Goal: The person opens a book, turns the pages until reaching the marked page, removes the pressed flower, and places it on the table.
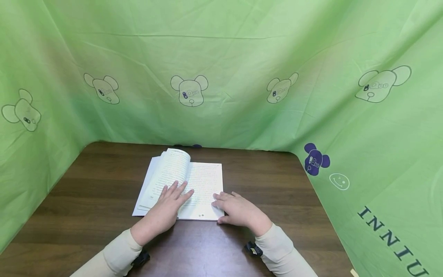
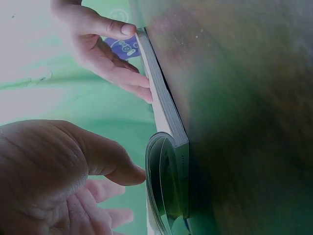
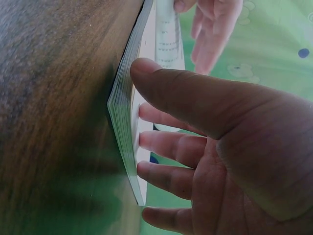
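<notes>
An open book (image 1: 204,177) with printed pages lies on the brown table. Its left-hand pages bow up in a curve near the spine, as the left wrist view shows from the bottom edge. My left hand (image 1: 167,206) rests with spread fingers on the left page, its thumb close to the spine. At the book's lower right corner is my right hand (image 1: 237,209), fingertips on the right page. In the right wrist view the thumb (image 3: 161,81) lies at the edge of the thick page block (image 3: 124,98), with the other fingers spread along the page.
The dark wooden table (image 1: 277,181) extends around the book on all sides. Green cloth (image 1: 235,115) printed with bear heads hangs behind it and along both sides. Black straps (image 1: 254,249) sit at both wrists.
</notes>
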A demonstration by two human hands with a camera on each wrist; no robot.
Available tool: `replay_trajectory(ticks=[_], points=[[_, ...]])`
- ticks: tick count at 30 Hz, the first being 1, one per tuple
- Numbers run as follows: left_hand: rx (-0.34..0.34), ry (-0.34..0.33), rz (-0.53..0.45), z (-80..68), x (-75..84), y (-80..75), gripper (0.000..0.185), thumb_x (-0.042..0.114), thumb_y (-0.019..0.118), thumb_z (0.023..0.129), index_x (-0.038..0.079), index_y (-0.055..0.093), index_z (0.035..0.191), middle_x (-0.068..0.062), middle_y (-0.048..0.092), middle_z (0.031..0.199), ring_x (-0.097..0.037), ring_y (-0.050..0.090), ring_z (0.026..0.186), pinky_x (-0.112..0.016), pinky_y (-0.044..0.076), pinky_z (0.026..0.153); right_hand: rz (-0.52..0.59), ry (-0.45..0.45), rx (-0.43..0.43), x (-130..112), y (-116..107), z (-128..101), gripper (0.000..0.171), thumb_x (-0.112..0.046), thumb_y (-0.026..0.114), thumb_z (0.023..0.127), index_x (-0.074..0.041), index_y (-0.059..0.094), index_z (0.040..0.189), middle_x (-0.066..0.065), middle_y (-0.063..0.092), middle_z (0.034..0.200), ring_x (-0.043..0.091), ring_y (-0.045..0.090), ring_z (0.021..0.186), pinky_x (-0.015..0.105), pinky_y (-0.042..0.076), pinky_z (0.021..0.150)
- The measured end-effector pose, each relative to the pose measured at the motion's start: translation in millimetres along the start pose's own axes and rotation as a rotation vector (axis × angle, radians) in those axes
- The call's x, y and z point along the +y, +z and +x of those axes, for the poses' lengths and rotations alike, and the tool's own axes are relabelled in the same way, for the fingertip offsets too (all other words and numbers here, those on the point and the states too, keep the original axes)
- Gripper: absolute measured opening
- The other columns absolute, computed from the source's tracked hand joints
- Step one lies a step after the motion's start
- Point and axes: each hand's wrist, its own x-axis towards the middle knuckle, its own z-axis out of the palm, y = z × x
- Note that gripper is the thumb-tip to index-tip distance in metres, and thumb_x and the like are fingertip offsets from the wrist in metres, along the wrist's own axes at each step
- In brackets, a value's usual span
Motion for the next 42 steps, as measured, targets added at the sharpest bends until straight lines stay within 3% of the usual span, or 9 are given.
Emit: replay_trajectory(ticks=[6,15,29,42], points=[[-0.051,0.009,0.006,-0.4,-0.2,-0.8,0.078,-0.024,0.056,0.078,0.011,0.054,0.148,-0.018,0.043,0.159,-0.048,0.035,0.147,-0.069,0.028,0.115,-0.004,0.002,-0.001,0.1,-0.7,-0.1,0.054,-0.037,0.079,0.088,-0.013,0.066,0.134,0.01,0.054,0.152,0.031,0.048,0.143,0.063,0.037,0.112],[-0.123,-0.072,0.005,-0.3,1.5,-2.5,0.057,-0.014,0.05,0.093,0.008,0.056,0.146,-0.023,0.048,0.154,-0.047,0.04,0.145,-0.069,0.033,0.112,-0.011,-0.005,0.003,0.6,-0.6,0.2,0.052,-0.037,0.078,0.089,-0.013,0.067,0.133,0.009,0.055,0.152,0.03,0.049,0.143,0.063,0.038,0.112],[-0.155,-0.187,0.006,0.8,2.0,-4.8,0.06,-0.005,0.059,0.087,0.01,0.058,0.145,-0.016,0.05,0.154,-0.04,0.042,0.145,-0.07,0.039,0.106,-0.002,-0.001,0.005,-0.1,-1.0,0.3,0.052,-0.039,0.079,0.088,-0.014,0.068,0.132,0.009,0.055,0.151,0.03,0.049,0.143,0.063,0.038,0.112],[-0.12,-0.21,-0.001,-0.2,4.6,-6.8,0.042,0.01,0.066,0.094,0.008,0.066,0.136,-0.018,0.053,0.151,-0.043,0.046,0.141,-0.07,0.043,0.102,-0.026,-0.003,0.022,-0.5,-0.2,0.5,0.054,-0.041,0.081,0.085,-0.014,0.068,0.13,0.009,0.057,0.15,0.029,0.051,0.141,0.063,0.04,0.11]])
